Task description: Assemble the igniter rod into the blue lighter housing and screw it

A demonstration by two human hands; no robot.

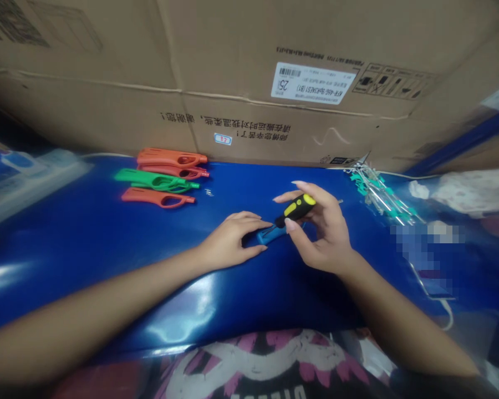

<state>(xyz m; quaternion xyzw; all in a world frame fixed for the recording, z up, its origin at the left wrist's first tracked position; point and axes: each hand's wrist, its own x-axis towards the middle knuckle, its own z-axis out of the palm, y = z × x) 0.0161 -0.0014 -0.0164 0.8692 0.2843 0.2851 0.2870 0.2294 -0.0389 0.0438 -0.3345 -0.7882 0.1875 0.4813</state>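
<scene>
My left hand lies low over the blue tabletop, thumb and fingers closed on the near end of a blue plastic lighter casing. Between the thumb and fingers of my right hand is a screwdriver with a black and yellow handle. It tilts down to the left, its shaft reaching to the blue casing. Whether the tip sits on a screw is too small to tell. Part of the casing is hidden behind my right hand and the screwdriver.
Orange lighter casings and green ones lie at the back left, with small metal bits beside them. Metal rods with green parts are piled at the right, near a phone-like device with a white cable. A cardboard box stands behind.
</scene>
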